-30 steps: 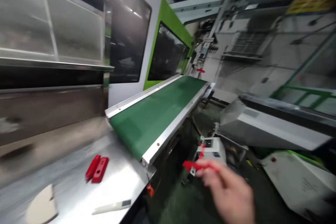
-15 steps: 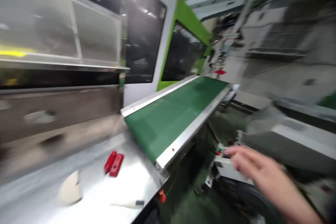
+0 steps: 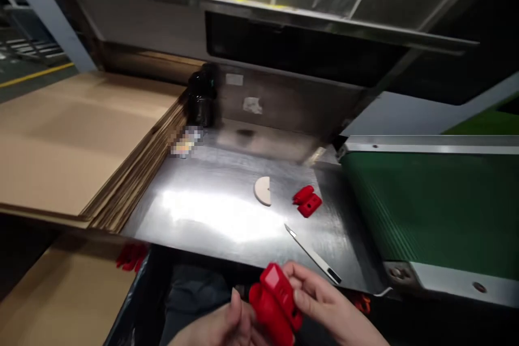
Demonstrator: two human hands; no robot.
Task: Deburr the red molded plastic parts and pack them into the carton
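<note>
At the table's front edge, my right hand (image 3: 324,303) pinches a red plastic part (image 3: 284,292) between thumb and fingers. My left hand (image 3: 227,324) is closed around the lower left side of the same red piece, its thumb raised and its other fingers partly hidden. The piece seems to have two halves lying side by side; whether they are joined I cannot tell. Just beyond my hands a craft knife (image 3: 312,254) with a pale handle lies on the metal table (image 3: 219,221). Farther back are a pale half-round piece (image 3: 263,191) and a pair of similar red parts (image 3: 308,201).
A stack of cardboard sheets (image 3: 77,140) stands at the left. To the right runs a green conveyor belt (image 3: 441,205) with metal rails. A black object (image 3: 201,94) stands at the back. More red parts (image 3: 132,257) lie below the table's left front. A metal-framed panel overhangs the table.
The view has swung left from the conveyor to the table. My right hand, earlier stretched out beyond the belt, is now at the table's front, and both hands hold a red plastic part.
</note>
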